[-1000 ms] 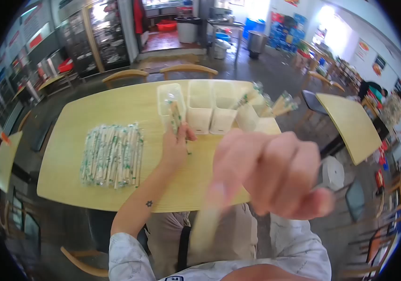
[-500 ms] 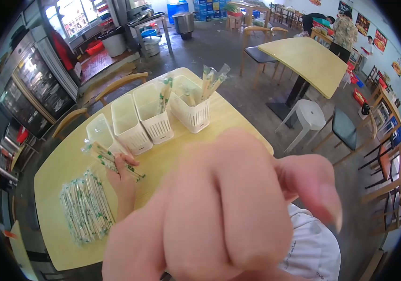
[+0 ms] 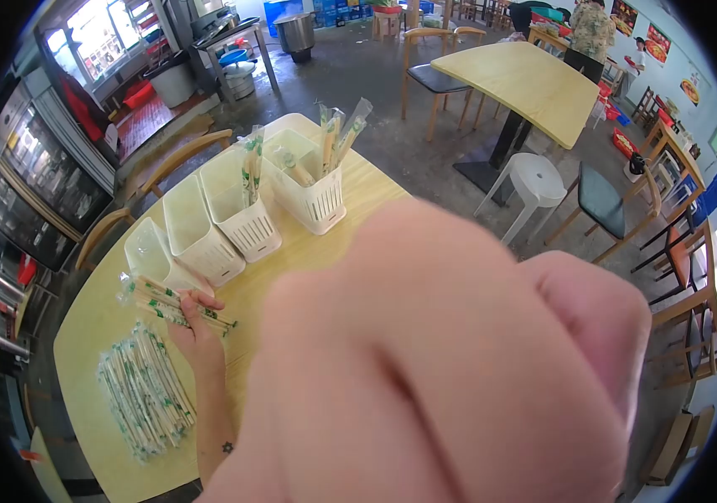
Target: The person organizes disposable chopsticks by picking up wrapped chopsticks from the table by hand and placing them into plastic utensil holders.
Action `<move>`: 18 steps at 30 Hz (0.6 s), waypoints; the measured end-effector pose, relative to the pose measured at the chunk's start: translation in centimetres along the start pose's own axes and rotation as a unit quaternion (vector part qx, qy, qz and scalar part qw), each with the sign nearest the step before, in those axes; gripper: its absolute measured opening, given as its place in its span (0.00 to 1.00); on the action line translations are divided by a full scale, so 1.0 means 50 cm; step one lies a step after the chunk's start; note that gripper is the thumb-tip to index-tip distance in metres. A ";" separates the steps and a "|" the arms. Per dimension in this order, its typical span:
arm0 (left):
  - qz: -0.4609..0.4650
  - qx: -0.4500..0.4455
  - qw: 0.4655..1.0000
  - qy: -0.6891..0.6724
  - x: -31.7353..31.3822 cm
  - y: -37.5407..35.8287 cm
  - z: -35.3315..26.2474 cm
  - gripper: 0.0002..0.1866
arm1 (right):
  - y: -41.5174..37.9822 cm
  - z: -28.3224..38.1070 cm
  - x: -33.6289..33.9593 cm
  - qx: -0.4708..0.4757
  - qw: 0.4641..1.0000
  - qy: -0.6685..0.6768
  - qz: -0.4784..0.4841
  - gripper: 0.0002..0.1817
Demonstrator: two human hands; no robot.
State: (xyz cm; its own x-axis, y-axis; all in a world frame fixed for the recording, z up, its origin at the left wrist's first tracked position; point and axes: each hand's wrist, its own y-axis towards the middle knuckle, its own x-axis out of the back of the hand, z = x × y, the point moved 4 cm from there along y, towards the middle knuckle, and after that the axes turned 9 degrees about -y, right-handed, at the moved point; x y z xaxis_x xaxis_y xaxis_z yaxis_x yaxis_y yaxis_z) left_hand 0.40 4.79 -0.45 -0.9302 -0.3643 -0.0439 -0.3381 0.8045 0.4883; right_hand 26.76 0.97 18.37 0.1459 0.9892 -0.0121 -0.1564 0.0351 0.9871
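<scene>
Here, the left hand (image 3: 196, 331) closes round chopsticks (image 3: 155, 295) between pile (image 3: 144, 390) and tubs (image 3: 249, 230), toward the table's (image 3: 80, 360) left edge; light, even pressure should keep them aligned. The right hand (image 3: 459, 360) curls, any contents hidden.

Background: pale table (image 3: 522, 88) with dark base, white stool (image 3: 536, 180) just beside it, dark-seated chair (image 3: 601, 201) right of the stool. Glass-door fridge (image 3: 52, 180) at left. Steel pot (image 3: 295, 33) at top, near a metal stand (image 3: 237, 38). Person in patterned top (image 3: 593, 32) at far right back.
</scene>
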 end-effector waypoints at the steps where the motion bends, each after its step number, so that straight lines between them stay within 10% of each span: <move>1: 0.004 -0.001 1.000 0.003 0.001 0.000 0.000 0.11 | 0.001 0.001 -0.001 0.000 1.000 -0.002 0.000 0.21; 18: 0.018 0.012 0.995 0.094 -0.006 -0.003 -0.021 0.13 | 0.003 -0.012 -0.013 -0.010 1.000 -0.013 0.007 0.18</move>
State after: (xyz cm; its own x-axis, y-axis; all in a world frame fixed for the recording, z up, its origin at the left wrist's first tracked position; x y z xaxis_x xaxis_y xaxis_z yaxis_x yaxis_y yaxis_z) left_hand 0.89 4.29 0.38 -0.8995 -0.4146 0.1376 -0.3106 0.8285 0.4661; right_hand 26.07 0.41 18.44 0.1679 0.9858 0.0065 -0.1785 0.0239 0.9836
